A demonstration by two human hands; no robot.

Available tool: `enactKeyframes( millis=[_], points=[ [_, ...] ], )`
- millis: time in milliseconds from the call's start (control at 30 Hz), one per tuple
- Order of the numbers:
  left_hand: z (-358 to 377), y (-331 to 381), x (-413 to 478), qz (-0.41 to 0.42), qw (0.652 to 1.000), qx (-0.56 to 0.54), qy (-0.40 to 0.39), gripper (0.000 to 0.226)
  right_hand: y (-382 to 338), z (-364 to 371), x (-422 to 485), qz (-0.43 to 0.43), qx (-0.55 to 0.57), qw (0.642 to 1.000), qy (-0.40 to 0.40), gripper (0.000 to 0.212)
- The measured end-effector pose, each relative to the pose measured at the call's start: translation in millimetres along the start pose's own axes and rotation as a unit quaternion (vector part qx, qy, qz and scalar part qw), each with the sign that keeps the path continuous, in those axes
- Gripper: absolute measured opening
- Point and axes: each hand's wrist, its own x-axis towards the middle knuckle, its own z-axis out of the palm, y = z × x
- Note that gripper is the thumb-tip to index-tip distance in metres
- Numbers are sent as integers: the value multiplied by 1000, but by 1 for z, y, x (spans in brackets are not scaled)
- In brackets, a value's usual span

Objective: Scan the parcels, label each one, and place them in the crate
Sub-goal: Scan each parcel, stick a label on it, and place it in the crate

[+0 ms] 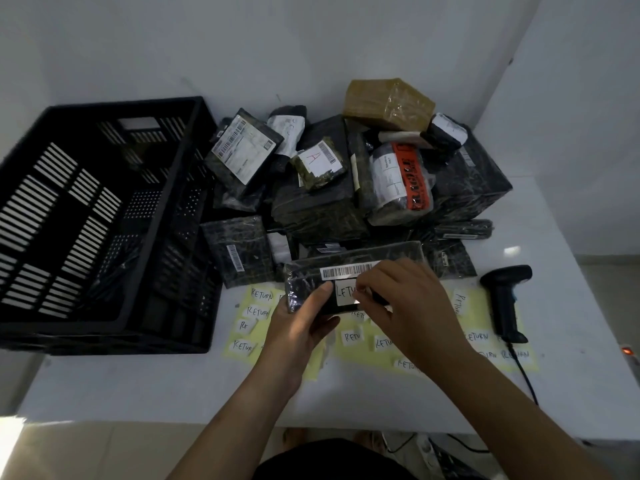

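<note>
My left hand (304, 323) grips the near left end of a long black-wrapped parcel (349, 261) held just above the table. A barcode strip runs along its top. My right hand (401, 299) pinches a white "RETURN" label (346, 292) against the parcel's front face, below the barcode. The black crate (104, 220) stands at the left. A black barcode scanner (505, 299) lies on the table at the right, apart from both hands.
A heap of black-wrapped parcels (329, 188) and a brown taped box (388, 102) fills the table's back middle. Yellow backing sheets with white "RETURN" labels (256, 317) lie under and beside my hands. The scanner's cable (523, 375) runs off the table's front right edge.
</note>
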Motion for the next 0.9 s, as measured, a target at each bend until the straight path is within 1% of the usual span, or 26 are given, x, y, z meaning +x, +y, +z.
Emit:
enactKeyframes(
  millis=[33,167,333,467,567,733,833,900],
  points=[
    [-2,0,0,0,1000,-1,-1,93,-1,0,1,-5,-7,1000,-6,6],
    [-6,3,1,-4,1000,-13,8,92,-5,2,3,-16,-16,1000,-16,7],
    [-9,3,0,4,1000,-13,1,93,-10,4,2,-4,-19,1000,-12,5],
    [-10,2,-2,13,1000,5,-22,83,-11,5,0,5,-21,1000,-12,3],
    [-11,1,-3,16,999,12,-26,81,-13,4,-2,7,-24,1000,-14,3],
    [-14,2,-2,22,999,24,-14,83,-18,4,-3,-6,-14,1000,-8,7],
    [-17,3,-3,24,999,23,-10,91,-22,3,-1,-3,-4,1000,-2,5],
    [-20,4,-4,29,999,26,-17,86,-23,5,0,2,-5,1000,-1,5]
  ],
)
